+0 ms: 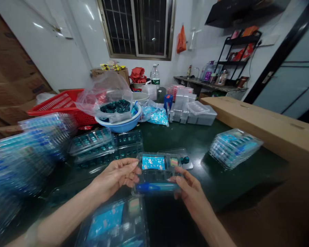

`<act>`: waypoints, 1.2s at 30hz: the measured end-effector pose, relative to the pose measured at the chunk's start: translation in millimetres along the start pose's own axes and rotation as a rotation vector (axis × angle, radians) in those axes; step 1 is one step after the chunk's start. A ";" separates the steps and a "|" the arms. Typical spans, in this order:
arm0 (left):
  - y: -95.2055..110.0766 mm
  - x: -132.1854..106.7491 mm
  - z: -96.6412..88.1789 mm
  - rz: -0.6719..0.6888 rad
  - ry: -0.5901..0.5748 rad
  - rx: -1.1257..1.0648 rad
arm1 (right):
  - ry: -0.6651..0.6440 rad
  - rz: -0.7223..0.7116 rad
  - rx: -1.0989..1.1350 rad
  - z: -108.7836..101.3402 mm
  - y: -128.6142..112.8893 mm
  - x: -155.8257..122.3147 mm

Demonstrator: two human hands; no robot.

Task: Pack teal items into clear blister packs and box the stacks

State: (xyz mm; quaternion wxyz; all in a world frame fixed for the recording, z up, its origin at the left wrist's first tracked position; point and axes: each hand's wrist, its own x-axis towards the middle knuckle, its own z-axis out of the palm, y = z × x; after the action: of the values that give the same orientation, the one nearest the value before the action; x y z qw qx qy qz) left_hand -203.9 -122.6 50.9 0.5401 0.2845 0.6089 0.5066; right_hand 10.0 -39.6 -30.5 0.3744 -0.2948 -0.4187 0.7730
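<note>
Your left hand [115,176] and right hand [192,188] close their fingers on a clear blister tray [157,173] toward the tabletop's [157,133] near edge, with a filled stack [234,148] at right and bagged teal pieces [115,107] left in a blue basin [121,127].

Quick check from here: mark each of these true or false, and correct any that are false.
1. The left hand and right hand both hold a clear plastic tray. True.
2. A blue tube lies along the tray's far edge. False: it lies along the near edge.
3. A blue bowl holds a clear bag of teal pieces. True.
4. A red basket stands right of the bowl. False: it stands left of the bowl.
5. A stack of clear trays lies right of the hands. True.
</note>
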 end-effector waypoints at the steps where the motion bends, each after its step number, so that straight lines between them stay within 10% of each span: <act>1: -1.6 2.8 2.4 -0.021 -0.015 -0.015 | -0.010 0.005 -0.012 -1.6 1.8 -0.5; 7: -19.2 18.3 16.7 -0.153 -0.053 -0.002 | 0.017 -0.008 -0.329 -37.5 -7.5 -2.6; 11: -23.7 27.1 25.1 -0.226 -0.067 0.038 | 0.179 -0.394 -0.942 -77.1 -25.3 21.4; 18: -23.6 32.5 41.3 -0.273 -0.116 0.066 | -0.129 -0.867 -1.886 -90.5 -29.8 83.9; 27: -34.3 64.1 73.9 -0.320 -0.071 0.113 | 0.077 -0.966 -1.977 -94.4 -53.2 119.9; 36: -9.4 51.0 82.5 -0.113 0.193 0.420 | 0.179 -1.119 -1.913 -71.1 -71.5 69.4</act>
State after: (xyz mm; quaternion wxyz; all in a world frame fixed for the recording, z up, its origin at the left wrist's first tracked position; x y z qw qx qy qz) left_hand -137.0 -54.6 31.4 0.4358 0.3067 0.7646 0.3626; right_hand 50.6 74.4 -12.1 0.3174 -0.2864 -0.8878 -0.1705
